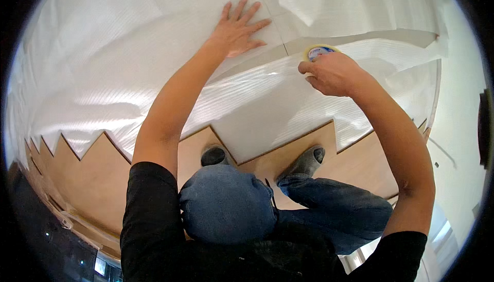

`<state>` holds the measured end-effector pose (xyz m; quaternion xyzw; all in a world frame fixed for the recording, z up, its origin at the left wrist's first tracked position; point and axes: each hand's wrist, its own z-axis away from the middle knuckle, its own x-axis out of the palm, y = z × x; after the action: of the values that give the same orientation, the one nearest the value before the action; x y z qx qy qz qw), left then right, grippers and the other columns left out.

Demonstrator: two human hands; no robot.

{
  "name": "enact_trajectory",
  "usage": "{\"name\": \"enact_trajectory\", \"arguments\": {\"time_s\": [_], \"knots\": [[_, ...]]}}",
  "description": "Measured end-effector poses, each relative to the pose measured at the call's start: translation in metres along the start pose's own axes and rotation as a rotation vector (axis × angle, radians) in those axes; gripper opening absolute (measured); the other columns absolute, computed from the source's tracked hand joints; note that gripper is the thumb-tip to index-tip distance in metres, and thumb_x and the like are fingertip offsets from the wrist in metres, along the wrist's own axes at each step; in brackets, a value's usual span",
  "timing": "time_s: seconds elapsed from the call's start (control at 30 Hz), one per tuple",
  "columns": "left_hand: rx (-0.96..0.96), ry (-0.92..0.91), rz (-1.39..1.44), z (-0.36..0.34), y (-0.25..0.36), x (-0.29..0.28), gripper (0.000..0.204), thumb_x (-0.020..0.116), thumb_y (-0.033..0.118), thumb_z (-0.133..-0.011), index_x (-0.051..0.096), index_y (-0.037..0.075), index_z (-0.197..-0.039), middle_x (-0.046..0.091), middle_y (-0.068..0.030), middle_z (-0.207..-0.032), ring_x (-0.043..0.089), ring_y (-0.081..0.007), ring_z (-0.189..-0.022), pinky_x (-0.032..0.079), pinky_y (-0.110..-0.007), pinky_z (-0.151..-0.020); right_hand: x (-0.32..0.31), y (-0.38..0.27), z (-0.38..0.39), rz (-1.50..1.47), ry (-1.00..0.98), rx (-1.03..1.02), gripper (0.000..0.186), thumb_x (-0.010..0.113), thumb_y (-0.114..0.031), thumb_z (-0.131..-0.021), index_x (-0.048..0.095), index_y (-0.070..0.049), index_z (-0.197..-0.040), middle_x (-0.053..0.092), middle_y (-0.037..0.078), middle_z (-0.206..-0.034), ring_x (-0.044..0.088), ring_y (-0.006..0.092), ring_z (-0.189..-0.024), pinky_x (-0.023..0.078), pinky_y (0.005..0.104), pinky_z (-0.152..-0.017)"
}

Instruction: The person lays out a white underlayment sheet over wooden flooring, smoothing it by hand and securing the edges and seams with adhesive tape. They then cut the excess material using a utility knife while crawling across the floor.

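Observation:
My left hand point(239, 30) lies with fingers spread on white foam underlay point(103, 45) spread over the floor, beside a thin dark line. My right hand point(329, 74) is closed on a roll of yellowish tape point(315, 49) with a blue and white core, held just by the near edge of an overlapping underlay sheet point(391, 45). That edge runs across from below my left hand toward the right, with a narrow greyer strip along it.
Light wood flooring planks point(98, 184) with a stepped zigzag edge lie under me; my grey-socked feet point(303, 164) are on them. A white wall point(453, 122) runs along the right, with a dark object point(483, 128) at the rim. A dark surface point(46, 215) is at lower left.

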<state>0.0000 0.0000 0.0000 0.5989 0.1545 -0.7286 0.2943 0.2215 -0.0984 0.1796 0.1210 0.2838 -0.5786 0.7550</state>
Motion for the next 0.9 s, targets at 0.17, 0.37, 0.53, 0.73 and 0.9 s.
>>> {"name": "enact_trajectory", "arguments": {"time_s": [0.17, 0.37, 0.53, 0.73, 0.9], "knots": [[0.056, 0.178, -0.065, -0.026, -0.021, 0.006, 0.056, 0.034, 0.060, -0.106, 0.032, 0.043, -0.159, 0.020, 0.0008, -0.172, 0.012, -0.0238, -0.159, 0.006, -0.054, -0.130, -0.010, 0.019, -0.040, 0.053, 0.106, 0.029, 0.020, 0.058, -0.023, -0.099, 0.067, -0.011, -0.112, 0.074, 0.018, -0.094, 0.071, 0.0370, -0.091, 0.056, 0.0485, -0.082], [0.097, 0.139, -0.022, -0.011, -0.004, 0.020, 0.053, 0.031, 0.055, -0.108, 0.031, 0.043, -0.160, 0.020, 0.0031, -0.172, 0.013, -0.0221, -0.159, 0.007, -0.053, -0.130, 0.022, 0.025, -0.081, 0.024, 0.114, 0.025, 0.021, 0.053, -0.023, -0.101, 0.067, -0.008, -0.101, 0.070, 0.018, -0.084, 0.069, 0.0388, -0.084, 0.055, 0.0515, -0.076], [0.105, 0.114, -0.020, -0.015, -0.005, 0.024, 0.052, 0.029, 0.053, -0.109, 0.029, 0.042, -0.161, 0.018, 0.0051, -0.172, 0.012, -0.0211, -0.159, 0.006, -0.053, -0.130, 0.000, 0.014, -0.097, 0.081, -0.034, 0.129, 0.019, 0.057, -0.008, -0.091, 0.072, -0.009, -0.102, 0.075, 0.015, -0.098, 0.072, 0.0353, -0.096, 0.059, 0.0478, -0.080], [0.114, 0.097, -0.021, -0.015, -0.005, 0.024, 0.051, 0.026, 0.049, -0.110, 0.029, 0.043, -0.160, 0.016, 0.0057, -0.172, 0.013, -0.0208, -0.159, 0.006, -0.054, -0.130, -0.008, 0.000, -0.114, 0.064, -0.113, 0.208, 0.020, 0.059, -0.008, -0.090, 0.075, -0.008, -0.102, 0.075, 0.015, -0.107, 0.072, 0.0336, -0.101, 0.060, 0.0454, -0.083], [0.136, 0.136, 0.010, -0.016, -0.005, 0.031, 0.050, 0.029, 0.047, -0.111, 0.031, 0.042, -0.160, 0.017, 0.0060, -0.172, 0.014, -0.0210, -0.159, 0.006, -0.054, -0.130, -0.012, -0.010, -0.121, 0.092, -0.117, 0.244, 0.021, 0.060, -0.010, -0.091, 0.077, -0.006, -0.103, 0.075, 0.015, -0.112, 0.071, 0.0326, -0.108, 0.059, 0.0440, -0.089]]}}
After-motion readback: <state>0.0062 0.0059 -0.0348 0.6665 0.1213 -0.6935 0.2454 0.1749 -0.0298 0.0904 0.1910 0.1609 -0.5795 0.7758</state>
